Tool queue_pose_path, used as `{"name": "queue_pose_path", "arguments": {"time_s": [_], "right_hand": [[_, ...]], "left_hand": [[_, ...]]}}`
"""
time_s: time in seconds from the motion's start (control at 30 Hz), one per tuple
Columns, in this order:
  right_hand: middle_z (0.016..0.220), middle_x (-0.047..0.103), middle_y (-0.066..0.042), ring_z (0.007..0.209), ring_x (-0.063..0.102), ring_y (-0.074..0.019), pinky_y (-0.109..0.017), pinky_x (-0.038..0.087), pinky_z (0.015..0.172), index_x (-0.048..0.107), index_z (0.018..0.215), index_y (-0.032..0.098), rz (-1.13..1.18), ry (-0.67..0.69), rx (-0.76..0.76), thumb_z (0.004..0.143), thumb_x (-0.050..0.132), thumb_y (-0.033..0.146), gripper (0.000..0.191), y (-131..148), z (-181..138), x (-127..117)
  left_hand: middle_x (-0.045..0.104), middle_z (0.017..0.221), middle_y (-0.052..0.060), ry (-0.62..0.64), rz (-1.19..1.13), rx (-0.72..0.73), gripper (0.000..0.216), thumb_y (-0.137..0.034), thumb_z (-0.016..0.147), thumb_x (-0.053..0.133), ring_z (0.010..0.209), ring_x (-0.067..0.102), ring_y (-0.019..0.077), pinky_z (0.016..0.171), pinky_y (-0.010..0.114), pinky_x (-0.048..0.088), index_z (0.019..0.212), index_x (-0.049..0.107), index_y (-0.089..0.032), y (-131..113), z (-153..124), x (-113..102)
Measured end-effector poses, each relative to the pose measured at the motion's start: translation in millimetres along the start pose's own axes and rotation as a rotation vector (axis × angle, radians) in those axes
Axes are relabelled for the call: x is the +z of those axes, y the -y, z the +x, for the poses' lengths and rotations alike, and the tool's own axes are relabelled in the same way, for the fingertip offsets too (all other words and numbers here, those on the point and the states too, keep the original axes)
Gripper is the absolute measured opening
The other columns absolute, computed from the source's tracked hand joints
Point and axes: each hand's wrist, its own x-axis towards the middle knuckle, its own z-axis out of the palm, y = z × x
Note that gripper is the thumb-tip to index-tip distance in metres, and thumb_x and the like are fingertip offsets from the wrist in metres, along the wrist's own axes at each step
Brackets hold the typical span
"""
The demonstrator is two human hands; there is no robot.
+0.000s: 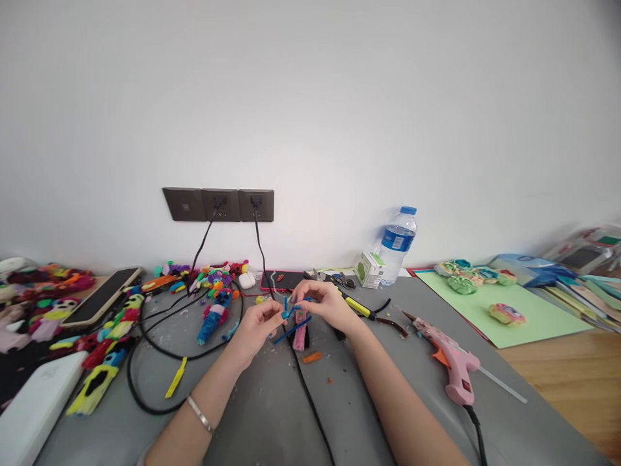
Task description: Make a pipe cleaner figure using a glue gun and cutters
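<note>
My left hand [261, 325] and my right hand [326, 304] meet above the middle of the grey table, fingertips pinched close together. Between them runs a thin blue pipe cleaner [293, 329], bent into short pieces, with both hands closed on it. Just beneath and behind my fingers lies a pink fuzzy piece [301, 335]. A small orange piece [312, 357] rests on the table nearer to me. To the left is a blue pipe-cleaner figure [211, 321] with a pink band. My fingers partly hide the blue pieces.
A pink glue gun [451, 362] with its cord lies right. Yellow-handled pliers [359, 305], a small box [370, 269] and a water bottle [398, 246] stand or lie behind. Black cables [133, 388] loop across the left. A phone [103, 296] and white power bank [43, 408] lie left.
</note>
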Motion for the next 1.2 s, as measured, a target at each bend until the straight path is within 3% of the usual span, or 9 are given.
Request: {"name": "queue_pose_path", "arguments": {"time_s": [0.2,0.4,0.5,0.67,0.8,1.2], "right_hand": [[0.094,0.069,-0.009,0.084,0.065,-0.0191,-0.034,0.054,0.076,0.068,0.075,0.017,0.003,0.085,0.006,0.077,0.076,0.033,0.018,8,-1,-2],[0.080,0.069,-0.005,0.075,0.065,-0.0161,-0.030,0.054,0.069,0.067,0.073,0.016,0.125,0.156,0.049,0.074,0.079,0.028,0.017,2,-2,0],[0.081,0.067,-0.004,0.070,0.064,-0.0140,-0.027,0.054,0.063,0.064,0.074,0.016,0.170,0.113,0.072,0.075,0.079,0.030,0.020,0,-2,0],[0.079,0.065,-0.002,0.061,0.062,-0.0124,-0.027,0.054,0.056,0.057,0.073,0.018,0.177,-0.012,0.029,0.075,0.079,0.035,0.028,2,1,1],[0.078,0.063,-0.002,0.061,0.061,-0.0121,-0.025,0.053,0.054,0.055,0.071,0.019,0.160,-0.038,0.026,0.073,0.080,0.038,0.032,4,2,5],[0.078,0.062,-0.002,0.064,0.061,-0.0118,-0.024,0.052,0.053,0.054,0.069,0.018,0.158,-0.054,0.004,0.073,0.080,0.037,0.032,0,2,8]], "left_hand": [[0.054,0.066,-0.002,0.148,0.059,-0.080,0.035,-0.049,0.074,0.069,0.056,0.039,0.0078,0.054,0.022,0.029,0.071,0.060,-0.015,-8,-4,-2],[0.057,0.068,0.000,0.229,0.076,-0.128,0.035,-0.049,0.072,0.071,0.057,0.041,0.0088,0.054,0.022,0.031,0.073,0.063,-0.015,-9,-6,-3],[0.058,0.069,0.000,0.167,0.093,-0.100,0.035,-0.050,0.074,0.067,0.053,0.041,0.0086,0.053,0.023,0.031,0.075,0.063,-0.015,-7,-4,-5],[0.062,0.077,0.001,-0.068,0.281,0.181,0.017,-0.033,0.073,0.068,0.062,0.048,0.0123,0.056,0.023,0.035,0.080,0.066,-0.018,-2,0,-4],[0.064,0.077,0.002,-0.213,0.339,0.298,0.007,-0.024,0.073,0.066,0.062,0.051,0.0131,0.054,0.023,0.035,0.078,0.067,-0.019,-1,-1,0],[0.072,0.077,0.005,-0.333,0.352,0.401,0.006,-0.025,0.074,0.071,0.061,0.058,0.0173,0.056,0.026,0.043,0.072,0.076,-0.023,3,-2,-1]]}}
